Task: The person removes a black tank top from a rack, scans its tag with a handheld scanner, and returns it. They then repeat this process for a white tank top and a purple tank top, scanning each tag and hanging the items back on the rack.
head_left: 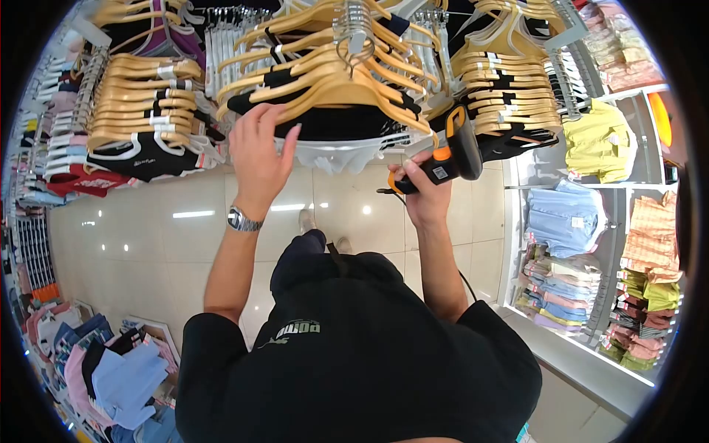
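Note:
My left hand [260, 153], with a metal-banded watch [244, 220] on its wrist, is raised at the front of a rack of wooden hangers [347, 92]. Its fingers are extended and the thumb stands apart, the fingertips right at the front hanger's left arm. From that hanger hangs a black garment [343, 124], with a white garment [336, 159] below it. A black and orange handheld barcode scanner [443, 159] is gripped in my right hand [428, 192], beside the hangers' right end. A cable runs down from the scanner along my right forearm.
More hangers with clothes crowd the left [144, 103] and right [509, 96] of the rack. White shelves [561, 184] with folded shirts stand at right. A pile of folded clothes [125, 376] lies at lower left. Below is a shiny tiled floor [185, 244].

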`<state>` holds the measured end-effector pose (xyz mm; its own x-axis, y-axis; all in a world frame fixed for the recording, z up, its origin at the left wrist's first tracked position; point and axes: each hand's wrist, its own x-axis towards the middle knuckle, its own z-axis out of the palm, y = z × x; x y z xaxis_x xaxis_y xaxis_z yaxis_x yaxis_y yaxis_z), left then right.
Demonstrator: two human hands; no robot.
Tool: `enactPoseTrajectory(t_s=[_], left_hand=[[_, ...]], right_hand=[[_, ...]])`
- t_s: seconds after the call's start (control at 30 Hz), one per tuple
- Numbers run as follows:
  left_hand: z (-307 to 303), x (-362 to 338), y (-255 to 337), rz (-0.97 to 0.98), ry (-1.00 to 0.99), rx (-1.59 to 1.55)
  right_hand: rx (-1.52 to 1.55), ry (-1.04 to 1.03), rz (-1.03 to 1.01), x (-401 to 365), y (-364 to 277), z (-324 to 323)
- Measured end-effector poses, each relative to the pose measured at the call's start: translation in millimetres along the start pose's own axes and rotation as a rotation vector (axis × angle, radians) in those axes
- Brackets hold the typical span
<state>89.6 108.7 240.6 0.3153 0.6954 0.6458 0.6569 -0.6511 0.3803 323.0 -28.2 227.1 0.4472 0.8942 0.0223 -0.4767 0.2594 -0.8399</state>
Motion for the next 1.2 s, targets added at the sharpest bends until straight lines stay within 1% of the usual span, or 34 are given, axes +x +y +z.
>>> enactPoseTrajectory(t_s=[0.1,0.13,0.23,0.27,0.37,0.4,0.5,0.6,0.7,0.73,0.8,0.9,0.97,1.03,1.1,1.17,1.2], left_hand=[[12,22,-17,0.064,-0.214,0.010],[16,26,-21,0.098,-0.201,-0.008],[18,35,-34,0.196,-0.248,-0.042],[18,37,-34,0.233,-0.190,-0.081],[22,38,-41,0.252,-0.114,-0.234],[19,38,-41,0.212,-0.129,-0.285],[8,38,-32,0.109,-0.214,-0.405],[-12,34,-8,-0.054,-0.444,-0.619],[-21,24,20,-0.095,-0.652,-0.853],[-17,19,27,-0.088,-0.693,-0.894],[-3,2,40,-0.079,-0.781,-0.976],[11,-17,71,-0.272,-0.887,-1.177],[31,-31,86,-0.349,-0.964,-1.358],[44,-36,101,-0.426,-1.037,-1.515],[54,-42,115,-0.408,-1.034,-1.527],[60,-47,125,-0.373,-1.060,-1.519],[62,-47,131,-0.345,-1.043,-1.518]], right_hand=[[-0.012,0.037,-0.062,4,4,13],[0.025,0.062,-0.057,3,3,19],[-0.004,0.098,-0.047,-1,2,28],[-0.008,0.121,-0.048,-3,2,32],[-0.084,0.177,-0.069,-8,4,35],[-0.151,0.209,-0.060,-9,4,38],[-0.143,0.244,-0.107,-17,7,41],[-0.144,0.240,-0.094,-32,6,38],[-0.140,0.289,-0.171,-42,6,50],[-0.142,0.296,-0.131,-50,6,47],[-0.163,0.323,-0.142,-58,6,47],[-0.172,0.374,-0.150,-64,5,47],[-0.175,0.418,-0.149,-70,3,46],[-0.317,0.482,-0.213,-71,-1,39],[-0.418,0.510,-0.243,-72,-11,29],[-0.471,0.588,-0.265,-74,-18,24],[-0.489,0.611,-0.266,-75,-22,20]])
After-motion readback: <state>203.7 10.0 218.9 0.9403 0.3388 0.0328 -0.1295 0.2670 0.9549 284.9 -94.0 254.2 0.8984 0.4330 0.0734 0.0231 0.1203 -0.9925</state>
